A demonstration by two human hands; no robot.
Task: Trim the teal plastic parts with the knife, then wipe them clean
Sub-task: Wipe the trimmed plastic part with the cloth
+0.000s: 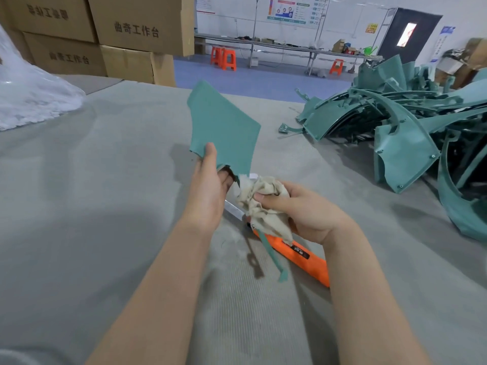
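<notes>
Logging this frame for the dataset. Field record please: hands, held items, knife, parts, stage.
left hand: grips the lower edge of the teal panel, held up off the table
right hand: grips crumpled rag
knife: unheld, on table below the hands, orange handle, blade out
strip: teal offcut over knife handle; lying or hanging unclear
pile: teal parts, table's right side
stage: likely wiping; rag at panel's lower edge, contact unclear

left hand (208, 196): bare | left forearm (158, 285): bare | right hand (303, 209): bare | right forearm (369, 299): bare to frame edge
</notes>
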